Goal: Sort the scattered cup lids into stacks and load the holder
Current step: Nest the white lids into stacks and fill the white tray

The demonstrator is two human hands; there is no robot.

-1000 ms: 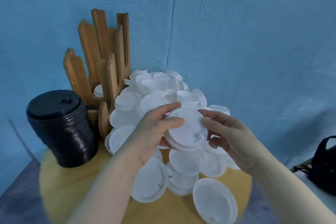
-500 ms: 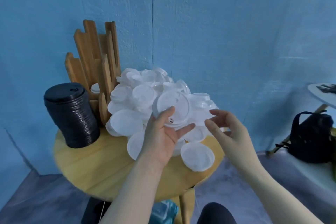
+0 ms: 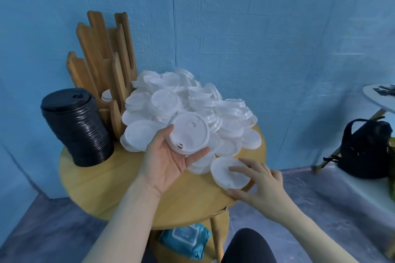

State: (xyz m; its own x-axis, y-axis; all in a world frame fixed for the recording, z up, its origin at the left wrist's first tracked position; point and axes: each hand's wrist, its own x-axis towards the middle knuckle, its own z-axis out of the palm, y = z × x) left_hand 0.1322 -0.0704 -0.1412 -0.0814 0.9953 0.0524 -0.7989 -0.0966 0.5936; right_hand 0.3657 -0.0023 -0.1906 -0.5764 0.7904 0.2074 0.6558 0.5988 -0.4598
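A heap of white cup lids (image 3: 192, 100) covers the back of the round wooden table (image 3: 102, 179). My left hand (image 3: 168, 160), palm up, holds a small stack of white lids (image 3: 189, 132) between thumb and fingers above the heap's front edge. My right hand (image 3: 259, 181) touches a single white lid (image 3: 228, 172) lying at the table's right front edge, with fingers on top and the thumb under its near rim. The wooden slatted holder (image 3: 104, 60) stands at the back left, with one white lid (image 3: 106, 95) inside it. A tall stack of black lids (image 3: 78, 126) stands to its left.
The blue wall is close behind the table. A blue wipes packet (image 3: 184, 239) lies under the table. A black bag (image 3: 365, 149) sits on the floor at the right, next to a white table (image 3: 378, 95). My knee (image 3: 248, 245) is at the bottom.
The camera has pulled back from the table. My right hand left the stack held by my left hand and dropped right onto a single lid at the table's front edge. My left hand still holds the stack.
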